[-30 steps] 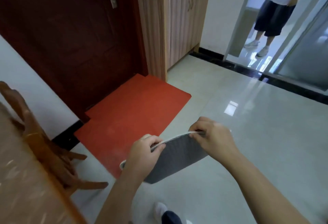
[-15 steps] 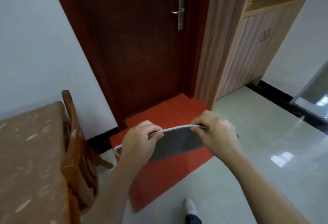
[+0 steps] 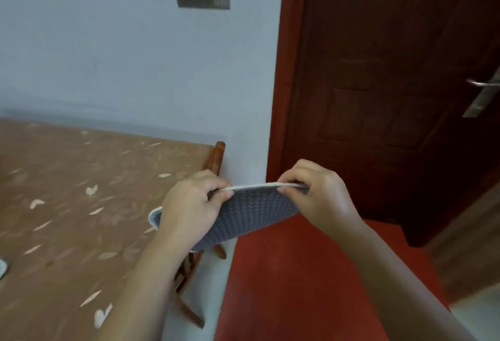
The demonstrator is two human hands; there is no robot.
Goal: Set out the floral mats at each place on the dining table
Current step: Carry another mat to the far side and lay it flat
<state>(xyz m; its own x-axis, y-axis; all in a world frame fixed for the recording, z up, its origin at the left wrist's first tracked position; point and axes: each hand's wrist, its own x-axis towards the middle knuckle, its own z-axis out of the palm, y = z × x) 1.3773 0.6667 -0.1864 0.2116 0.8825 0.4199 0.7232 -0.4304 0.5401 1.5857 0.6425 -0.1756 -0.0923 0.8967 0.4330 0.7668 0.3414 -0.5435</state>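
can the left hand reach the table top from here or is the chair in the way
Likely yes: the left hand holds the mat at the table edge; the chair stands beyond, not between.

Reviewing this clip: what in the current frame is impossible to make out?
Head view only:
- The mat: only its grey underside shows. The top face is turned away, so no floral pattern is visible.
- Number of mats: the left hand and right hand cover the pinched edge, so one or several, cannot tell.
- The pale object on the table: cut off by the left edge.
- The chair: mostly hidden by table and left arm.
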